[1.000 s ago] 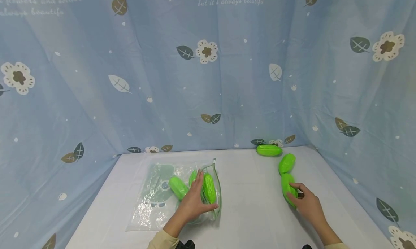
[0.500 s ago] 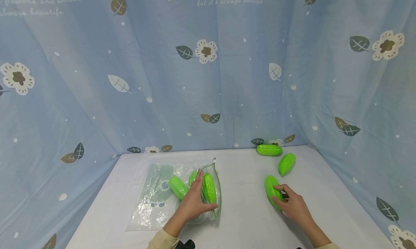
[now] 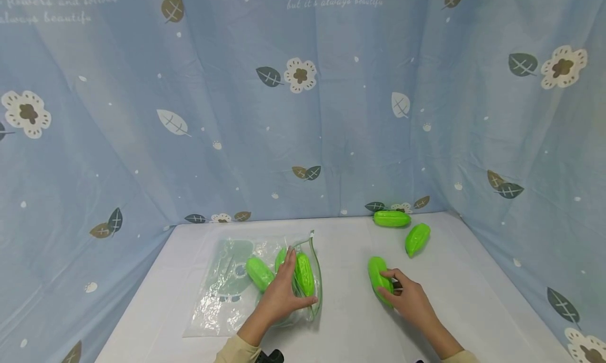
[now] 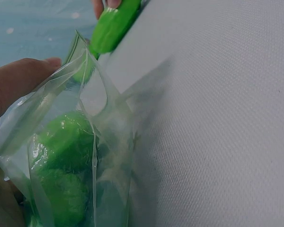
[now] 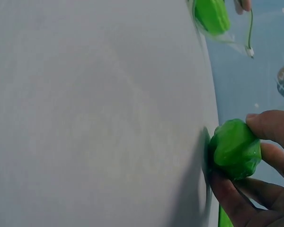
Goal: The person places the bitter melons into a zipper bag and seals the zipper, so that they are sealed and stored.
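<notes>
My right hand (image 3: 414,302) pinches a bright green cucumber-like vegetable (image 3: 377,276) between thumb and fingers, close over the white table. Its rounded end (image 5: 234,149) faces the right wrist camera. On the left lies a clear zip bag (image 3: 210,318) with its mouth toward the right. Several green vegetables (image 3: 305,274) are inside, partly covered by my left hand (image 3: 279,294). That hand lies at the bag's mouth with thumb and fingers spread apart. From the left wrist, the thumb (image 4: 26,78) runs along the raised plastic, and the mouth gapes.
Two more green vegetables lie at the back right: one sideways (image 3: 392,219) by the curtain, one slanted (image 3: 418,240) in front of it. A blue patterned curtain (image 3: 236,116) rises along the table's back and sides. White tabletop (image 3: 341,300) separates bag and right hand.
My right hand has moved left, carrying the green vegetable away from the slanted one it lay end to end with. The left hand and bag stay in place.
</notes>
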`<action>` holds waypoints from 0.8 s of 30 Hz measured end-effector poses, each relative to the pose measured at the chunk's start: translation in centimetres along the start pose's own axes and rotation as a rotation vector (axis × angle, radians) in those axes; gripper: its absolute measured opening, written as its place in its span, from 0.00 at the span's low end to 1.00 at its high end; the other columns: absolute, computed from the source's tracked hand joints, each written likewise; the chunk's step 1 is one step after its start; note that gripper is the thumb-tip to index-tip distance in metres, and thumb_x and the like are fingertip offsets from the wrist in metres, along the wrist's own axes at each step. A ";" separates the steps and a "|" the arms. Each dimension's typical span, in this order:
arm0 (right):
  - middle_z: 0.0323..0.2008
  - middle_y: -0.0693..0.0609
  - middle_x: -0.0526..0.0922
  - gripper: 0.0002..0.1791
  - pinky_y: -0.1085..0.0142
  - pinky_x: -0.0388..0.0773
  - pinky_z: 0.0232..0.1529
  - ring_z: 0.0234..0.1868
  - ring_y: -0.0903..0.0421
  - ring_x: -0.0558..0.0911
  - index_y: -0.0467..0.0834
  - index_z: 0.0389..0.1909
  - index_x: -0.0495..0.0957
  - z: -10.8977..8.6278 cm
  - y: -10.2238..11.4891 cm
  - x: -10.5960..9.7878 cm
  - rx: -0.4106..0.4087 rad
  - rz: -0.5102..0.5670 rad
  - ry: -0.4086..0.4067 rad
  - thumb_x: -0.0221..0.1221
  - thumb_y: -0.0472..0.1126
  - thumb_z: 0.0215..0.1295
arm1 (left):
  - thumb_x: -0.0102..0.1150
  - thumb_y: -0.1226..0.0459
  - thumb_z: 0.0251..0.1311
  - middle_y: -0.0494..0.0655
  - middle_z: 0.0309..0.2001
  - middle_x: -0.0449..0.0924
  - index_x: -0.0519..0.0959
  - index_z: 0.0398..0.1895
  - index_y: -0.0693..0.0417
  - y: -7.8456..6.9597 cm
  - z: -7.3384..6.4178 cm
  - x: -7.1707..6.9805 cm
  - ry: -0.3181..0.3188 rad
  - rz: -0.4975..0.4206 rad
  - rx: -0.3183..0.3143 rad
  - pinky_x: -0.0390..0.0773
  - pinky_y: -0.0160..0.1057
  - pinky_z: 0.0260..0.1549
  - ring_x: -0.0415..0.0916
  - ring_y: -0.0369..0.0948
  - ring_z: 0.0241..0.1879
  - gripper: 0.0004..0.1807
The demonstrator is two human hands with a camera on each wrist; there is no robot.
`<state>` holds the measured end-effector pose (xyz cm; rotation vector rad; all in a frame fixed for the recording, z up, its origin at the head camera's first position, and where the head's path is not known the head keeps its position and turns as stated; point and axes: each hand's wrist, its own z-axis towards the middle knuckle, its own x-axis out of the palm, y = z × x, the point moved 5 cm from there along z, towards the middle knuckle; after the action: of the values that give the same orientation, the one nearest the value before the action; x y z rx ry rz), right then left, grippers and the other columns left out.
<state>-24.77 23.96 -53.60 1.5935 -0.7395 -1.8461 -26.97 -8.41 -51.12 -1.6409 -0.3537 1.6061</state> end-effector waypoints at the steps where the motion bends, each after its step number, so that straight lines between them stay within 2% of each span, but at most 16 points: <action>1: 0.58 0.39 0.82 0.21 0.62 0.85 0.43 0.47 0.48 0.86 0.47 0.56 0.81 0.0 0.1 0.1 -0.003 0.004 0.000 0.72 0.41 0.62 | 0.78 0.44 0.48 0.51 0.83 0.36 0.41 0.83 0.56 0.0 0.0 0.0 0.000 0.000 0.000 0.61 0.65 0.69 0.46 0.62 0.77 0.69; 15: 0.56 0.42 0.84 0.21 0.65 0.85 0.42 0.44 0.52 0.87 0.49 0.53 0.83 0.5 1.9 2.1 -0.022 0.051 0.015 0.73 0.42 0.59 | 0.78 0.43 0.48 0.50 0.83 0.36 0.41 0.83 0.56 0.2 0.0 0.1 -0.001 0.003 0.001 0.62 0.65 0.68 0.46 0.60 0.78 0.70; 24: 0.56 0.42 0.84 0.21 0.69 0.84 0.36 0.40 0.55 0.86 0.49 0.53 0.83 0.7 3.0 3.5 -0.036 0.083 0.036 0.74 0.42 0.58 | 0.78 0.43 0.47 0.51 0.83 0.36 0.41 0.83 0.57 0.0 0.0 0.0 -0.009 0.002 0.001 0.62 0.65 0.68 0.47 0.61 0.77 0.70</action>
<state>-25.68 19.35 -53.62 1.5460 -0.7416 -1.7576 -26.97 -8.44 -51.14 -1.6342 -0.3561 1.6152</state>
